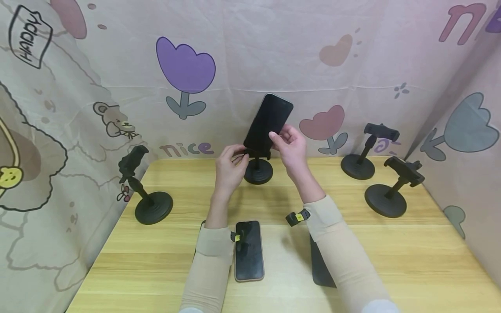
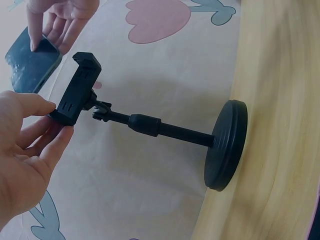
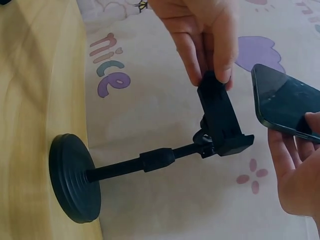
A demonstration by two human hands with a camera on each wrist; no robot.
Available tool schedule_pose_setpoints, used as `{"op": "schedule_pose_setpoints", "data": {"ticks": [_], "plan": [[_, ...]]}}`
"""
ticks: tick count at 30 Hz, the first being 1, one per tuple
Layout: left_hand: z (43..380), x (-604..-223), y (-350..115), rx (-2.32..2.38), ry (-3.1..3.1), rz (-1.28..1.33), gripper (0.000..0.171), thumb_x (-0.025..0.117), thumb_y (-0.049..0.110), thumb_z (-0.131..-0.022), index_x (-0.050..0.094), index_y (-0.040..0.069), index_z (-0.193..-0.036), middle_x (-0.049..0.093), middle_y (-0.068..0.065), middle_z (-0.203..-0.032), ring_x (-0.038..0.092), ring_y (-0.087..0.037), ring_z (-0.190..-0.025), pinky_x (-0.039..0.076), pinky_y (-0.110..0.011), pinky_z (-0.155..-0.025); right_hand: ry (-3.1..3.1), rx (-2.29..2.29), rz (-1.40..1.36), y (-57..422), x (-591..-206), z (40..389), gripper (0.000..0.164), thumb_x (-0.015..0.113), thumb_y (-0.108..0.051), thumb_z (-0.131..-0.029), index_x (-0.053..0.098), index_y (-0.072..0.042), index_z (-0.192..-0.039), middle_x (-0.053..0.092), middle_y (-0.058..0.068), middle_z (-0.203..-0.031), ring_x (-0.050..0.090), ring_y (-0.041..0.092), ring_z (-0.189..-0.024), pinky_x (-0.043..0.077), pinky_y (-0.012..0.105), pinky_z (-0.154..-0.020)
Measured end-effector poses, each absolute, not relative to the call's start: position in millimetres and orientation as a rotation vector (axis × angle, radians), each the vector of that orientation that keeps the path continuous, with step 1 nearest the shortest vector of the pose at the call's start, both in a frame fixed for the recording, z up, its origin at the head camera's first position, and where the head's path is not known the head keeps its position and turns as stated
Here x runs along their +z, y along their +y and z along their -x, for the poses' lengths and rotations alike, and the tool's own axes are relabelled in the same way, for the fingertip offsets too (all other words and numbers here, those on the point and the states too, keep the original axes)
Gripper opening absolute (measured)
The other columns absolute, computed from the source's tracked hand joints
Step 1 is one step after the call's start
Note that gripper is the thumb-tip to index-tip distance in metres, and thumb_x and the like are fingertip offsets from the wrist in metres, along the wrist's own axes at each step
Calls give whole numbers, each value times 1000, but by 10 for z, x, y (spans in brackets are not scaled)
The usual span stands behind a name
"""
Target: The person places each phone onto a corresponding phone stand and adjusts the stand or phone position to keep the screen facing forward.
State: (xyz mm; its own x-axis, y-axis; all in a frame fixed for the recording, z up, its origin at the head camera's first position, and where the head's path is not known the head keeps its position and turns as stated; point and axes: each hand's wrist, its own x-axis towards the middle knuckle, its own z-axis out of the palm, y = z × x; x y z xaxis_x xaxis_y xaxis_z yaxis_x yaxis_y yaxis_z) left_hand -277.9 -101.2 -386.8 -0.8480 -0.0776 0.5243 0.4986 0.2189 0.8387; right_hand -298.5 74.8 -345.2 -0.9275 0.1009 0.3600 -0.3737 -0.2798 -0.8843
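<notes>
A black phone stand (image 2: 145, 125) with a round base stands at the back middle of the table. My left hand (image 1: 232, 169) pinches one end of the stand's clamp (image 3: 220, 112) between thumb and fingers. In my right hand (image 1: 291, 148) is a dark smartphone (image 1: 269, 121), gripped by its lower right edge with the thumb on the screen. The phone is tilted and apart from the clamp in both wrist views, though it overlaps the clamp in the head view.
Another phone (image 1: 249, 251) lies face up on the wooden table (image 1: 282, 269). A dark phone (image 1: 322, 267) is partly under my right forearm. One phone stand (image 1: 153, 207) is at the left; two more, a rear one (image 1: 358, 166) and a nearer one (image 1: 385, 200), are at the right. A printed cloth (image 1: 250, 52) hangs behind.
</notes>
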Motion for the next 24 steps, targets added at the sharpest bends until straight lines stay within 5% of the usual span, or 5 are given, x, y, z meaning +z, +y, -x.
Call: {"op": "schedule_pose_setpoints", "data": {"ticks": [14, 24], "plan": [[2780, -3883, -1013, -1666, -2022, 385, 22, 71, -10, -92, 68, -13, -114, 63, -25, -119, 68, -38, -112, 58, -38, -97, -1831, 2164, -325, 676, -3520, 3065, 30, 70, 0, -97, 62, 10, -124, 71, 23, -116, 69, 10, -93, 61, 24, -78], [2778, -3884, -1020, -1650, -2060, 368, 24, 70, -8, -93, 67, -13, -116, 62, -24, -122, 69, -38, -112, 58, -37, -98, -1825, 2204, -414, 744, -3585, 3111, 23, 68, 3, -97, 60, 7, -119, 71, 12, -110, 69, 9, -93, 61, 24, -78]]}}
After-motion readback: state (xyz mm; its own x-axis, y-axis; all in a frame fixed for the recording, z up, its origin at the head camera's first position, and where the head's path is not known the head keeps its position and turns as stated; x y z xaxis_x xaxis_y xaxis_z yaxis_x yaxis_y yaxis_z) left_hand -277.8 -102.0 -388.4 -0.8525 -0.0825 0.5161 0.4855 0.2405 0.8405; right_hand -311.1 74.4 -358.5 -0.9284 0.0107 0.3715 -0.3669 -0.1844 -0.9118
